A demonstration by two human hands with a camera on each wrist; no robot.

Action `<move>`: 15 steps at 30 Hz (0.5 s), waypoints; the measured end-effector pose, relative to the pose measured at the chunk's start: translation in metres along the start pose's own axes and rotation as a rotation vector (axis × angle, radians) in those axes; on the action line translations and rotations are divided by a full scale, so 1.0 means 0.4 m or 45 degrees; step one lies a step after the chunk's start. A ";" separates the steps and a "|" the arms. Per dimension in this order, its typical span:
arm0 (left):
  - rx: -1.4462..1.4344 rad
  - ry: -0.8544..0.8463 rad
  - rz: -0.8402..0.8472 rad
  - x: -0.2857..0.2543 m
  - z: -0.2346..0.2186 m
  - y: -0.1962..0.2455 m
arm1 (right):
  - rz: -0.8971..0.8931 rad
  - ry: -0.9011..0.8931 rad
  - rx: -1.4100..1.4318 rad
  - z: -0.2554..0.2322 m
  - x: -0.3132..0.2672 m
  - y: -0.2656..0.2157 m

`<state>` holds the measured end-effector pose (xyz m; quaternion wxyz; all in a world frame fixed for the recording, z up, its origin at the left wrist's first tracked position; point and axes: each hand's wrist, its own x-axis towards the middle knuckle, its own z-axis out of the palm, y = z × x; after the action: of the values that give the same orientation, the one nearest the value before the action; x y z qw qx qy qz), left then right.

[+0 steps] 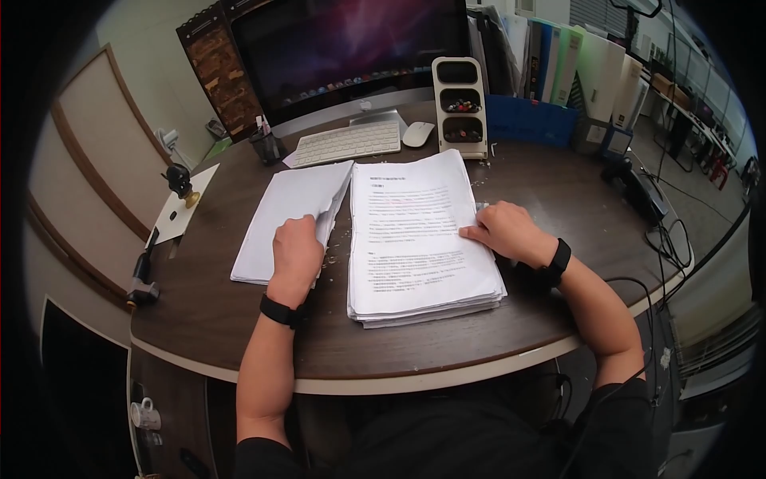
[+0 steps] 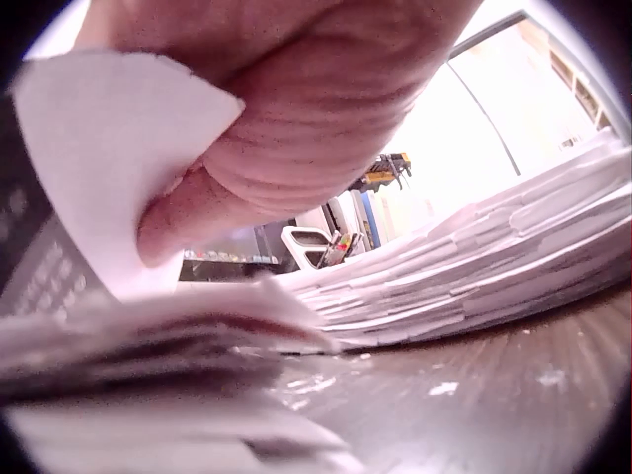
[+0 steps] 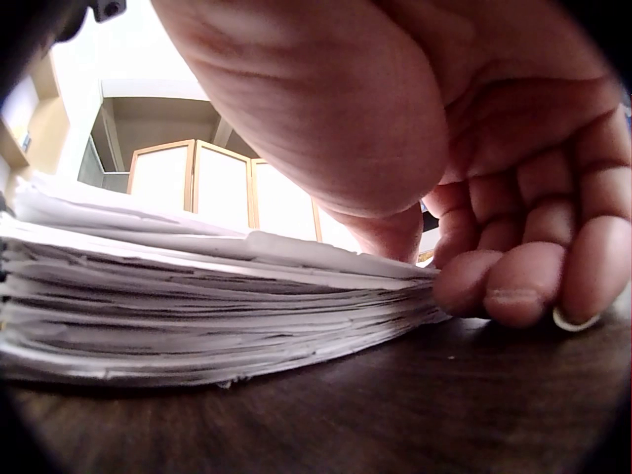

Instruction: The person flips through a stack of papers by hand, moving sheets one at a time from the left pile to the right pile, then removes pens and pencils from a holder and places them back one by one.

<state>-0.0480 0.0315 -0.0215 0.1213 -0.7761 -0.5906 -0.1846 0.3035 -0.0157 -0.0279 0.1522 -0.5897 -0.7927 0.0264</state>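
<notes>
My left grip [image 1: 298,249] pinches sheet [image 2: 104,138]; right grip [image 1: 515,231] holds stack [image 1: 421,239] at 3 o'clock. Hard tug could tear sheet.

2 piles of white paper, side by side, flat on the desk [image 1: 550,311]; far corners close, gap widening toward the near end. Left pile [image 1: 279,199]: top face blank, lying aslant; right edge lifted, a sheet [image 2: 94,148] bent up and pinched in the left hand [image 1: 298,251]. Right pile [image 1: 419,291]: thick, squarer to the near desk edge; top page printed in dark lines, short heading at the far end, faint reddish marks among upper lines. Page edges ragged, layers staggered, far edge wavy. Right hand [image 1: 515,230] grips its right edge, thumb over the top page.
</notes>
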 end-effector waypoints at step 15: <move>-1.312 1.026 0.046 0.013 -0.075 0.054 | 0.018 -0.034 -0.015 -0.007 -0.002 -0.005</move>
<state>-0.0303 0.0178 0.0083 -0.0511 -0.6147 -0.3216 -0.7184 0.3027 -0.0172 -0.0248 0.1378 -0.5957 -0.7907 0.0307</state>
